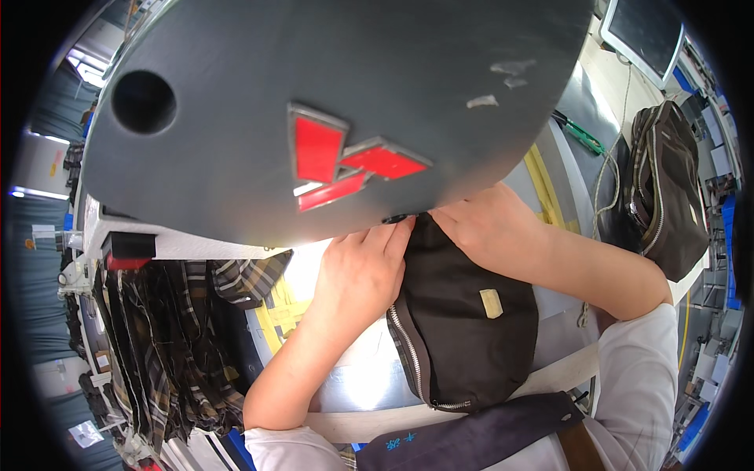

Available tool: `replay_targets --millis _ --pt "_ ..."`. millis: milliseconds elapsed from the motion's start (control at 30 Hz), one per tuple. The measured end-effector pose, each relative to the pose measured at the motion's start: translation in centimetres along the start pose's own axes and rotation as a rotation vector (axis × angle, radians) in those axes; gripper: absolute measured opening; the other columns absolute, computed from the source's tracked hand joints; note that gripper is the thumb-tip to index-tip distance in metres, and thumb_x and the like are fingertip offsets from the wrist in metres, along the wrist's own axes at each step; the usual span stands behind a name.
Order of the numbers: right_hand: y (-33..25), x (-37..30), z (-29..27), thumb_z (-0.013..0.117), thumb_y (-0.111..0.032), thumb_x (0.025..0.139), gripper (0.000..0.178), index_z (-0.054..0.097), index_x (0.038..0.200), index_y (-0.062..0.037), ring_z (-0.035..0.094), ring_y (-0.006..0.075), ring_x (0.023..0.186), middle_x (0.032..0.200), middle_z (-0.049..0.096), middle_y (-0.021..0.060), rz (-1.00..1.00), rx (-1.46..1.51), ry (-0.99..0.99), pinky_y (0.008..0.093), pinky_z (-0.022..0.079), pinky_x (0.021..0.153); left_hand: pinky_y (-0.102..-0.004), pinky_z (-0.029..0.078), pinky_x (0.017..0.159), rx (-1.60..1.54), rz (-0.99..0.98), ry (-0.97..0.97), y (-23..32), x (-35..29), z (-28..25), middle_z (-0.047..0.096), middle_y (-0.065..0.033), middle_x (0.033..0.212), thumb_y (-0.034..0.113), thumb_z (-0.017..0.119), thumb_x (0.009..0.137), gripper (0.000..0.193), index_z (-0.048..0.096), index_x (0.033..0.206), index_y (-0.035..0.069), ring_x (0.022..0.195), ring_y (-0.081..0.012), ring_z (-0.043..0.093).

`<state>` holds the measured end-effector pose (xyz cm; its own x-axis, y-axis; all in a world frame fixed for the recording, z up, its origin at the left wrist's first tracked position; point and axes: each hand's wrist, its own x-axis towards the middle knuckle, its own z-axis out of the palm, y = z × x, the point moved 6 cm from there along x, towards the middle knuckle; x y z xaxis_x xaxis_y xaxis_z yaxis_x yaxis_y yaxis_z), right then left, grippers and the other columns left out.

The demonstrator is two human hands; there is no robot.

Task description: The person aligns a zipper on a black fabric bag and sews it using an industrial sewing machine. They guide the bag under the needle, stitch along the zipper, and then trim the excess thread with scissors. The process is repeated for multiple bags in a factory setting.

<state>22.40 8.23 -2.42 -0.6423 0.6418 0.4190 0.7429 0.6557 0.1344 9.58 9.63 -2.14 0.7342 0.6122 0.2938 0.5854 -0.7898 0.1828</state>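
A dark brown fabric bag (479, 345) with a silver zipper down its left side lies on the worktable below the big grey head of a sewing machine (228, 157). A small beige patch (491, 304) shows on its upper face. At the bag's upper left edge, my left hand (363, 271) has its fingers bent and pressed together on the fabric. My right hand (495, 235) curls over the bag's upper right part, gripping it. The machine head hides its fingertips, and also the needle area and the far end of the bag.
Another dark bag with a zipper (667, 188) rests at the right. Behind it stands a screen (644, 35); a green-handled tool (581, 137) and a cord lie nearby. Plaid fabric pieces (169, 337) hang at the left. Yellow tape strips (540, 184) mark the table.
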Motion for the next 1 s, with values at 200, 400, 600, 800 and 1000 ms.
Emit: replay_targets --millis 200,400,600,800,1000 --pt "0.0 -0.1 0.3 0.061 -0.013 0.07 0.013 0.067 0.078 -0.0037 0.055 0.018 0.083 0.088 0.055 0.004 0.003 -0.002 -0.001 0.0298 0.046 0.077 -0.0375 0.052 0.082 -0.017 -0.009 0.002 -0.2 0.0 -0.1 0.063 -0.008 0.112 -0.003 0.063 0.071 0.039 0.064 0.109 0.002 0.094 -0.0276 0.064" --pt "-0.1 0.2 0.4 0.062 -0.014 0.07 0.013 0.068 0.077 -0.0041 0.055 0.0178 0.084 0.089 0.055 0.0038 -0.001 -0.025 -0.012 0.0293 0.046 0.074 -0.0379 0.053 0.08 -0.017 -0.027 -0.005 -0.6 -0.1 -0.2 0.064 -0.0083 0.112 -0.002 0.063 0.072 0.038 0.064 0.11 0.002 0.093 -0.0281 0.064" --pt "-0.3 0.1 0.2 0.062 -0.013 0.07 0.011 0.067 0.075 -0.0044 0.055 0.0175 0.084 0.088 0.055 0.0036 -0.022 -0.02 0.002 0.029 0.047 0.071 -0.0379 0.053 0.078 -0.026 -0.004 0.02 -0.5 -0.2 -0.2 0.064 -0.008 0.111 -0.001 0.063 0.073 0.039 0.064 0.111 0.003 0.092 -0.0278 0.064" --pt "0.3 0.8 0.6 0.061 -0.013 0.072 0.012 0.066 0.077 -0.0038 0.055 0.0172 0.083 0.086 0.054 0.0035 -0.005 -0.075 -0.001 0.0284 0.046 0.07 -0.0386 0.053 0.07 -0.007 -0.05 0.038 -1.3 0.1 -0.1 0.064 -0.01 0.101 0.0 0.063 0.074 0.036 0.065 0.109 0.004 0.081 -0.0301 0.064" --pt "0.6 0.9 1.0 0.061 -0.013 0.072 0.015 0.066 0.081 -0.0023 0.055 0.0169 0.083 0.087 0.054 0.0035 0.003 -0.024 -0.004 0.0279 0.047 0.07 -0.0401 0.052 0.066 -0.023 -0.056 0.048 -1.5 0.2 -0.3 0.064 -0.0103 0.097 0.001 0.063 0.075 0.035 0.065 0.11 0.006 0.076 -0.0312 0.063"
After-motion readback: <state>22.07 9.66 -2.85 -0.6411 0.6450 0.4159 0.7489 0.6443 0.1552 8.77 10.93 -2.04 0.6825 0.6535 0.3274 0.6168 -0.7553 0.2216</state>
